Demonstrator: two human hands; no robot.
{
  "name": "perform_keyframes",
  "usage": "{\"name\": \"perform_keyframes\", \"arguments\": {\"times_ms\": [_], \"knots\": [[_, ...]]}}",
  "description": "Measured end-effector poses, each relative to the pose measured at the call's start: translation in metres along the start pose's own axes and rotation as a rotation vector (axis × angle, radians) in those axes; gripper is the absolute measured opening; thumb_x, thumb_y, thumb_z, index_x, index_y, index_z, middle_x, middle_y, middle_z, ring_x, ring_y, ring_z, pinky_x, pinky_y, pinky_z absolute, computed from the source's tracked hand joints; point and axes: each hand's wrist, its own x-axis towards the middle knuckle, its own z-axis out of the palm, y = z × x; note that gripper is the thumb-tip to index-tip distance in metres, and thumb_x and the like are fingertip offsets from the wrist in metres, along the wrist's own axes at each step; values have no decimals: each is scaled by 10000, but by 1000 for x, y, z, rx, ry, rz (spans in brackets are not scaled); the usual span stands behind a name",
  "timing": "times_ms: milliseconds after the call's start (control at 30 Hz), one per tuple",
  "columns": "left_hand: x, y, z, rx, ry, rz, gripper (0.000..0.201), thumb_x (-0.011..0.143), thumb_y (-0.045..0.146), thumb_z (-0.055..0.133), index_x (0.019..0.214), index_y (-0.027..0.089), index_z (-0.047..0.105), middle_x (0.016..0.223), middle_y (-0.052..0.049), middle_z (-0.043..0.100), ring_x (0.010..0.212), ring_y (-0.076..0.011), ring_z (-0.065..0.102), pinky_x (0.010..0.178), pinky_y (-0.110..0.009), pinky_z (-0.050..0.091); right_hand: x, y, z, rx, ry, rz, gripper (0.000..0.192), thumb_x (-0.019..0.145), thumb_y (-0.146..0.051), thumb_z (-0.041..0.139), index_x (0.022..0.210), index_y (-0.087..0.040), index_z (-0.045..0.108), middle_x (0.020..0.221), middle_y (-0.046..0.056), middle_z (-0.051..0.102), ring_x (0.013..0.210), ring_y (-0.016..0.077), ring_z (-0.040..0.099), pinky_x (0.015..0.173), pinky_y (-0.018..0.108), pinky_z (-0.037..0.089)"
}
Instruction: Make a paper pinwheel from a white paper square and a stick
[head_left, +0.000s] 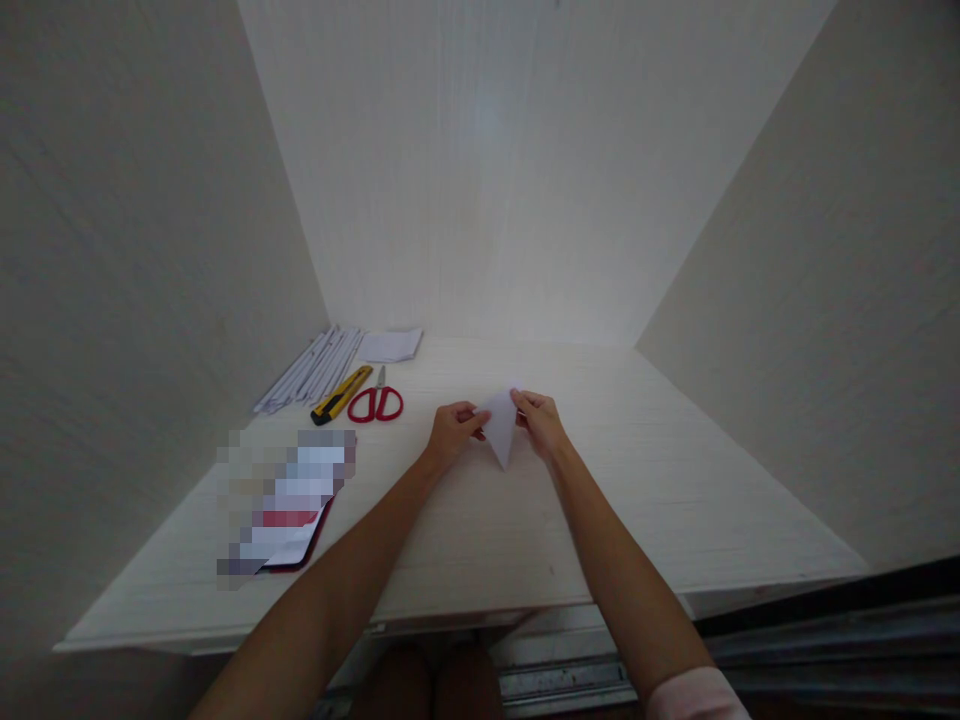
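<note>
Both forearms extended, converging. Left hand (pixel 452 432) and right hand (pixel 538 421) each curled, pinching opposite edges of the folded white paper (pixel 499 428) held between them, tip down. Red scissors (pixel 376 402) well left of left hand.

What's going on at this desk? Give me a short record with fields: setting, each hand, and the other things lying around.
Setting: white wooden desk set in a pale-walled alcove
Left hand: pinches the left edge of a small white folded paper triangle
Right hand: pinches the triangle's right edge, point facing down
Tools: red-handled scissors beside a yellow and black utility knife, at left
Paper stock: bundle of white rolled paper strips and a white folded sheet by the back wall
Near left: blurred booklet with a red edge
</note>
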Motion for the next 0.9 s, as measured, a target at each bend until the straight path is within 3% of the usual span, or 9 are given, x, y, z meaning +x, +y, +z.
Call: {"name": "perform_keyframes", "arguments": {"times_ms": [133, 300, 500, 900], "knots": [[3, -2, -2, 13, 47, 23, 256, 575, 338, 669, 594, 106, 560, 542, -22, 609, 442, -97, 535, 457, -220, 459, -2, 5, 1, -91, -58, 20, 404, 615, -531, 577, 596, -128, 570, 512, -8, 505, 466, 71, 407, 435, 207, 274], [5, -2, -3, 75, 87, 61, 234, 583, 329, 656, 567, 118, 555, 496, -7, 584, 400, -83, 500, 410, -199, 425, -3, 7, 1, -180, -79, 37, 400, 640, -506, 564, 593, -109, 576, 520, -10, 507, 409, 43, 325, 399, 198, 208], [5, -3, -5, 160, 144, 115, 202, 609, 311, 631, 575, 125, 557, 494, 2, 573, 360, -72, 465, 360, -184, 371, -5, 5, 1, -238, -121, 92, 380, 641, -489, 561, 637, -115, 626, 580, 22, 578, 445, 65, 402, 417, 200, 252], [5, 3, -7, 215, 203, 153, 196, 621, 298, 624, 550, 132, 546, 430, 24, 532, 331, -57, 418, 345, -171, 305, -7, -2, 2, -379, -253, 79, 353, 667, -448, 549, 509, -134, 515, 388, -46, 405, 350, 46, 289, 379, 212, 172]]}}
